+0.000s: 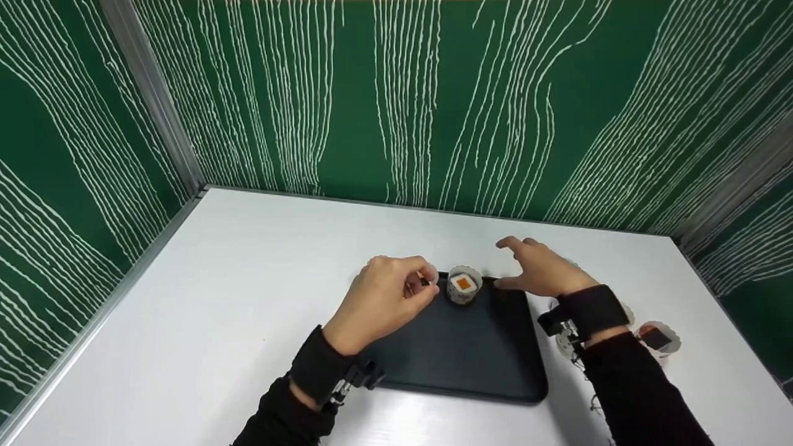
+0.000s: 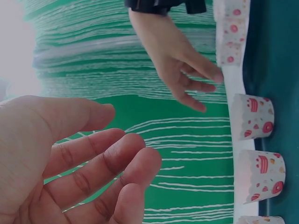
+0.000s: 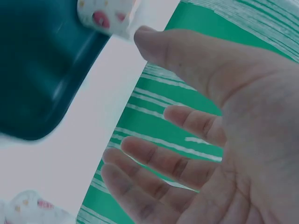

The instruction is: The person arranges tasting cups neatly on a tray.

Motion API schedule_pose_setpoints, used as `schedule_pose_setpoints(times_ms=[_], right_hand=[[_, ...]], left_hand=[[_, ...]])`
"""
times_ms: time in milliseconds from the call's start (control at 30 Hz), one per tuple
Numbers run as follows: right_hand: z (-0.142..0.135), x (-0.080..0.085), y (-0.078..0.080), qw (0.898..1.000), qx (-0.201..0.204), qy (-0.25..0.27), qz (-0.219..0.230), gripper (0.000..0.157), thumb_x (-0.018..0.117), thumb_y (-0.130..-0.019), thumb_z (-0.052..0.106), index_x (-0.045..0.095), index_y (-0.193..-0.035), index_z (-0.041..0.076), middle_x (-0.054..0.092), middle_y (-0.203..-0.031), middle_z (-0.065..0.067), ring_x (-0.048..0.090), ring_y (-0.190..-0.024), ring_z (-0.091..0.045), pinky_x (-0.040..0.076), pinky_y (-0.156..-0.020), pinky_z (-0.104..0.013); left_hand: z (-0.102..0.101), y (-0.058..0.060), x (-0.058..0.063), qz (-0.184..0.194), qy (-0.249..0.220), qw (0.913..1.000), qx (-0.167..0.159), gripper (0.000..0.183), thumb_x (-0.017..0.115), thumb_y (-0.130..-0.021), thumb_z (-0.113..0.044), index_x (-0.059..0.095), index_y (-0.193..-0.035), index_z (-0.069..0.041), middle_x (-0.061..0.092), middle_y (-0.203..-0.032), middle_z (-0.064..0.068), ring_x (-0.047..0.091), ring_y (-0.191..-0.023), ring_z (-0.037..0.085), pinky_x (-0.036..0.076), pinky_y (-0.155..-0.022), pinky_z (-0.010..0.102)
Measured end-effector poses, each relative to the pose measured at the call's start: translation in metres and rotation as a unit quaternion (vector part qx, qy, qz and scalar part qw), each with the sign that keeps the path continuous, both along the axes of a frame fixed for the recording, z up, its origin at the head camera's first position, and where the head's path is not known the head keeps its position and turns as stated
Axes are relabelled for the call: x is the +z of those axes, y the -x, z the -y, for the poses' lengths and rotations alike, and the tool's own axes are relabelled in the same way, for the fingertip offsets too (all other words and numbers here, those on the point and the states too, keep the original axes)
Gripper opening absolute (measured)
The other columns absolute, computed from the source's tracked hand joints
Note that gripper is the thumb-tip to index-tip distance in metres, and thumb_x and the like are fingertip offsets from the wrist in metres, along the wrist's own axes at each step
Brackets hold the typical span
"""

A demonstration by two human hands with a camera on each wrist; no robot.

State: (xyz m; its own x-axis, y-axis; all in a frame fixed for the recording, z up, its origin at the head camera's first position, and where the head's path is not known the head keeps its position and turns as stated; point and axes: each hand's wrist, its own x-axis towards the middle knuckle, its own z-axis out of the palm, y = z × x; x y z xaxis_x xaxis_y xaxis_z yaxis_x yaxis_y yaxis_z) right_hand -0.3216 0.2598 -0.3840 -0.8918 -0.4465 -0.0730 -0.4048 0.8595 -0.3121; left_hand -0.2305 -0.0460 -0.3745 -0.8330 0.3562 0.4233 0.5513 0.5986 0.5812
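My left hand (image 1: 387, 297) hovers over the far left part of the black tray (image 1: 464, 353), fingers loosely bent; the left wrist view shows nothing in it. Just right of it on the tray stands a patterned paper cup (image 1: 464, 291) holding a white and orange square piece. Over the tray's far right corner, my right hand (image 1: 542, 269) has its fingers spread and holds nothing. Its thumb tip overlaps the edge of a paper cup (image 3: 105, 16) in the right wrist view. Two more views of cups in a row, one cup (image 2: 254, 116) and another cup (image 2: 262, 176), appear in the left wrist view.
Right of the tray, a pink paper cup (image 1: 666, 353) with a dark square piece stands on the white table (image 1: 248, 266). Beside it another cup (image 1: 565, 344) is partly hidden by my right wrist. Green panels (image 1: 353, 124) with white lines enclose the table's back and sides.
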Motion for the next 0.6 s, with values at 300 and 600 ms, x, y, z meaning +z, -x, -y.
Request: schedule_pose_setpoints(times_ms=[300,600], right_hand=[[-0.033,-0.001,0.006,0.999,-0.035,-0.029,-0.004,0.069,0.079,-0.097,0.029,0.051,-0.15,-0.005,0.059,-0.131,-0.038,0.065,-0.115,-0.049,0.056,-0.093,-0.062],[-0.065,-0.006,0.012,0.996,-0.066,-0.059,-0.002,0.067,0.077,-0.098,0.025,0.048,-0.15,-0.007,0.05,-0.131,-0.046,0.053,-0.116,-0.068,0.052,-0.093,-0.072]], left_hand=[[-0.001,0.002,-0.002,-0.007,0.003,0.9999,-0.007,0.005,0.079,-0.095,-0.018,0.08,-0.099,-0.015,0.076,-0.078,-0.003,0.068,-0.071,0.008,0.053,-0.067,0.026],[0.0,0.003,-0.003,-0.018,0.002,0.9997,-0.014,0.006,0.079,-0.095,-0.018,0.079,-0.098,-0.013,0.077,-0.079,-0.003,0.071,-0.073,0.011,0.053,-0.068,0.027]])
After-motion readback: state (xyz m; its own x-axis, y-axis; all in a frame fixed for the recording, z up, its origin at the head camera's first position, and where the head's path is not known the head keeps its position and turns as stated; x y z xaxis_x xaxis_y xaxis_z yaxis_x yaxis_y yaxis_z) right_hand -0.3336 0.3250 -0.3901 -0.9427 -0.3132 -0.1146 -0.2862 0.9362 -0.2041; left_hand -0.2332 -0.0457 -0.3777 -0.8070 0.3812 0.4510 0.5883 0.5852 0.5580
